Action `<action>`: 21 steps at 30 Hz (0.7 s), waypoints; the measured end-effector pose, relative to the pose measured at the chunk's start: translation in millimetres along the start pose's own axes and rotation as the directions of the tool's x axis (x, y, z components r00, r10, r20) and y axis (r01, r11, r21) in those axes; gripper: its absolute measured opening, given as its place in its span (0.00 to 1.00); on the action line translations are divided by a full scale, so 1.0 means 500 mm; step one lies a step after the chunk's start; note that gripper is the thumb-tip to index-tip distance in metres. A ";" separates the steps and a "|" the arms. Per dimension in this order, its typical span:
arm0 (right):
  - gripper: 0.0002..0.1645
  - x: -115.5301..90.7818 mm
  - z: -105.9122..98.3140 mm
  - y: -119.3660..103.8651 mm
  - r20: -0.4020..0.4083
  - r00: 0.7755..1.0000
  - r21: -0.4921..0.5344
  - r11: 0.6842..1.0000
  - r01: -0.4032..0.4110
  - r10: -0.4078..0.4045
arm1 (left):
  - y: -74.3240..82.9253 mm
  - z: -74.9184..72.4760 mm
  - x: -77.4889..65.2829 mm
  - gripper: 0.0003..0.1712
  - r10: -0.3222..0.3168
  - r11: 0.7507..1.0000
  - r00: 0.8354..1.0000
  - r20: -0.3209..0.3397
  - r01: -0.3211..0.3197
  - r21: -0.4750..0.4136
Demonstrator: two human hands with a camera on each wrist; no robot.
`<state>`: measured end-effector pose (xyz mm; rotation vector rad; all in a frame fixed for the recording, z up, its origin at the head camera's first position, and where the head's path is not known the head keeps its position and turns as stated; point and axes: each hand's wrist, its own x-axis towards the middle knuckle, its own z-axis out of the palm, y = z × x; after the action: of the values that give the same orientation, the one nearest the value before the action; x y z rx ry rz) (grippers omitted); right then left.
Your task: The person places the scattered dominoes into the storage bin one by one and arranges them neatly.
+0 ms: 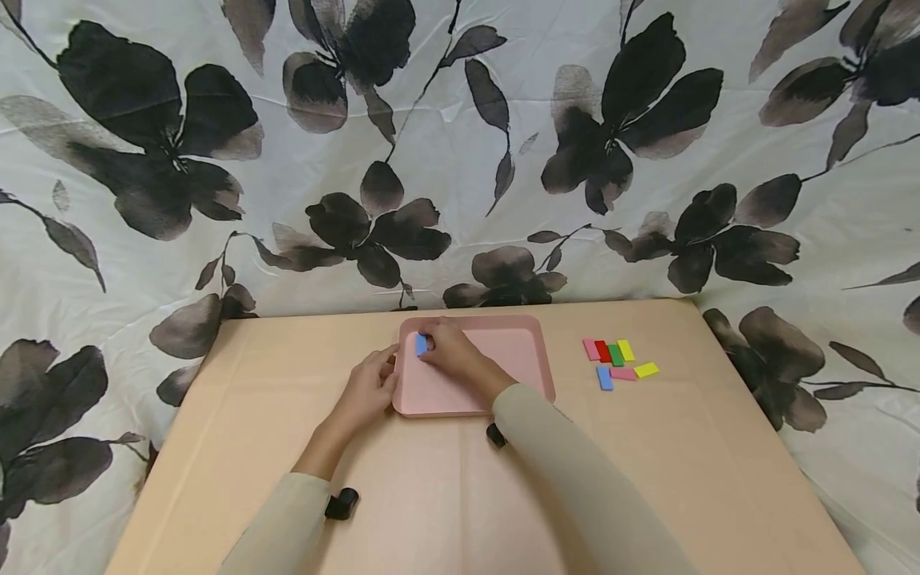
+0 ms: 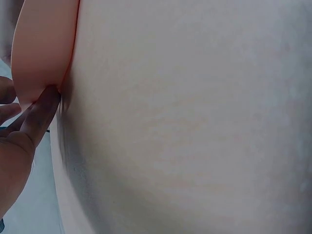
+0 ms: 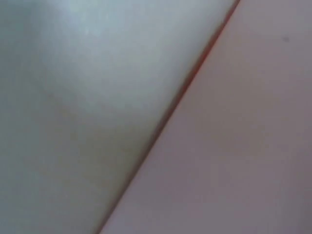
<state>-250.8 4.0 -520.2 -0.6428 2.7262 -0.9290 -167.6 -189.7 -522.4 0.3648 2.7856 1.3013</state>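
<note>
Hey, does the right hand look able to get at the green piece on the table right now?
Probably yes: the green piece lies uncovered on the table, right of the tray. But the right hand seems to pinch a blue piece, so it would likely need to let go first.

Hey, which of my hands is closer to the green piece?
Right. Your right hand is over the tray, left of the green piece, pinching a blue piece; your left hand is farther left, touching the tray's left edge.
</note>
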 end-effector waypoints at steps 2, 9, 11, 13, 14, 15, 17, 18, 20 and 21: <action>0.25 0.000 0.003 -0.004 -0.012 1.000 0.014 1.000 -0.013 0.013 | 0.000 -0.002 0.000 0.32 -0.004 1.000 1.000 0.007 0.005 -0.007; 0.29 -0.002 0.010 -0.010 -0.041 0.998 0.055 0.998 -0.040 0.043 | 0.001 -0.001 0.004 0.32 -0.008 1.000 1.000 0.005 0.008 -0.020; 0.29 -0.003 0.012 -0.011 -0.041 0.998 0.060 0.997 -0.049 0.051 | 0.002 -0.001 0.003 0.32 -0.004 1.000 1.000 0.002 0.004 -0.015; 0.29 -0.002 0.014 -0.010 -0.039 0.997 0.063 0.996 -0.056 0.059 | 0.005 -0.001 0.003 0.32 -0.003 1.000 1.000 -0.001 0.003 -0.012; 0.29 -0.002 0.015 -0.011 -0.036 0.997 0.068 0.996 -0.060 0.063 | 0.005 -0.002 0.002 0.32 -0.001 1.000 1.000 -0.002 0.001 -0.009; 0.29 -0.003 0.015 -0.011 -0.033 0.997 0.071 0.995 -0.064 0.066 | 0.006 -0.002 0.002 0.33 0.001 1.000 1.000 -0.003 -0.001 -0.009; 0.29 -0.002 0.017 -0.010 -0.030 0.997 0.084 0.994 -0.067 0.069 | 0.007 -0.003 0.001 0.33 0.000 1.000 1.000 0.000 0.000 -0.007; 0.29 -0.001 0.017 -0.010 -0.031 0.997 0.089 0.994 -0.067 0.069 | 0.007 -0.003 0.000 0.33 0.000 1.000 1.000 0.001 0.000 -0.003; 0.29 -0.001 0.019 -0.009 -0.032 0.997 0.096 0.993 -0.069 0.072 | 0.007 -0.003 0.001 0.33 0.004 1.000 1.000 0.004 -0.004 0.003; 0.29 -0.001 0.020 -0.008 -0.034 0.997 0.096 0.993 -0.070 0.074 | 0.007 -0.003 0.001 0.33 0.006 1.000 1.000 0.005 -0.006 0.003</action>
<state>-245.9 -3.9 -525.4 -0.5112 2.6984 -1.0555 -167.5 -188.6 -518.9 0.3765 2.7848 1.2951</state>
